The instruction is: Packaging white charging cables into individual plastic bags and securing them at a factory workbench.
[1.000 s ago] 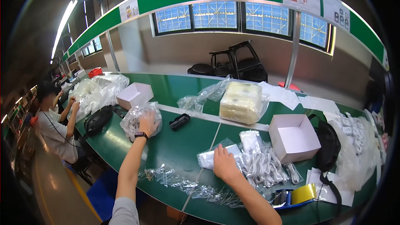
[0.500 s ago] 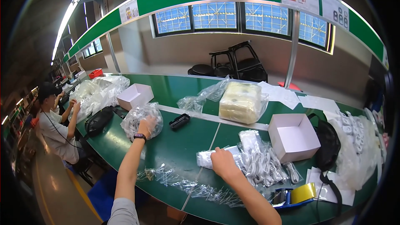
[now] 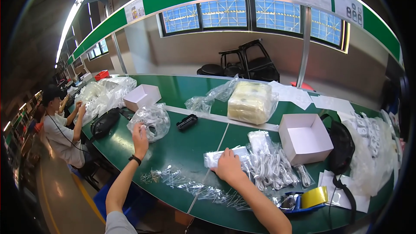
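My left hand point(image 3: 140, 141) is at the near-left edge of a clear plastic bag point(image 3: 162, 123) full of coiled pale cables point(image 3: 151, 125). Its fingers are stretched up against the plastic, and I see nothing held in them. My right hand point(image 3: 229, 164) is closed over a flat stack of clear plastic sleeves point(image 3: 211, 159), with the thumb at the near edge and the fingers across the top. Just right of that hand lies a pile of bundled white cables point(image 3: 273, 169) in clear sleeves. What lies under the right palm is hidden.
Wire ties point(image 3: 195, 188) are strewn along the near edge. A tape dispenser point(image 3: 305, 200), white boxes point(image 3: 305, 141) and a black case point(image 3: 187, 122) stand around. A wrapped yellowish block point(image 3: 251, 102) sits behind. At far left, a co-worker point(image 3: 65, 130) sits by bagged parts.
My left hand has come out of the bag of cables toward me, to its near-left edge. My right hand has shifted slightly left, its fingers reaching further over the sleeves.
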